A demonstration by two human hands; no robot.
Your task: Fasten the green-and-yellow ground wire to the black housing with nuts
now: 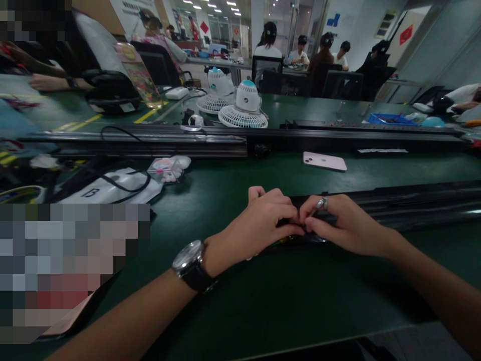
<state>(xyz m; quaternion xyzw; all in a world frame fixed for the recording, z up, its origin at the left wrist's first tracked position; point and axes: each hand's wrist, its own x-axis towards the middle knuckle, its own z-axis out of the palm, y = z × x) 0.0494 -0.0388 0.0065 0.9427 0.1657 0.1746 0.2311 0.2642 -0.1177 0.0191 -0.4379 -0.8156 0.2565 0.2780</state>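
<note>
My left hand (pixel 268 215), with a wristwatch (pixel 190 260) on its wrist, is bent inward with thumb and fingertips pinched together. Its tips meet those of my right hand (pixel 341 223), which wears a ring and is also pinched. Whatever lies between the fingertips is too small and covered to make out. Both hands are at the left end of a long black bar (pixel 394 200) on the green table (pixel 240 306). A bit of dark, shiny material shows just under the fingers.
A pink phone (pixel 325 161) lies beyond my hands. Metal rails (pixel 169 143) cross the table, with two white fans (pixel 244 108) behind them. At left are a white bag (pixel 116 185), black cables and a clear box (pixel 167 170). Several people sit in the background.
</note>
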